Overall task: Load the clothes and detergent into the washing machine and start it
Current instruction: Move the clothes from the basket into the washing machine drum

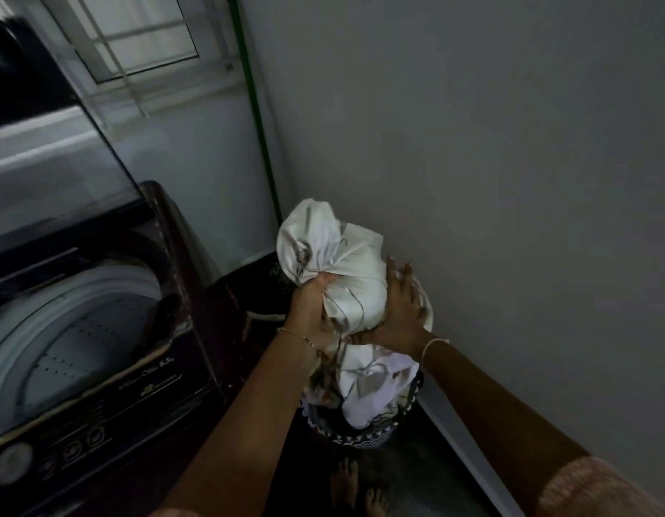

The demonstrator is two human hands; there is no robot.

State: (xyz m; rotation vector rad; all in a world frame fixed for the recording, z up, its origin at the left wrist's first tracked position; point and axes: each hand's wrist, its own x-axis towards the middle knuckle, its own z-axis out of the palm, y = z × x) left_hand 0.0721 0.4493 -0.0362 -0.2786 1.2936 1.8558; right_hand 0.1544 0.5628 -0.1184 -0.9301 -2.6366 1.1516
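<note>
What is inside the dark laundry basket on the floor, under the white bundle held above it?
Crumpled white patterned clothes fill the dark round laundry basket up to its rim. They cover everything deeper, so the bottom cannot be seen.

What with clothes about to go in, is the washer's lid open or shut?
Open: the lid stands raised at the back, and the perforated drum shows below it.
</note>
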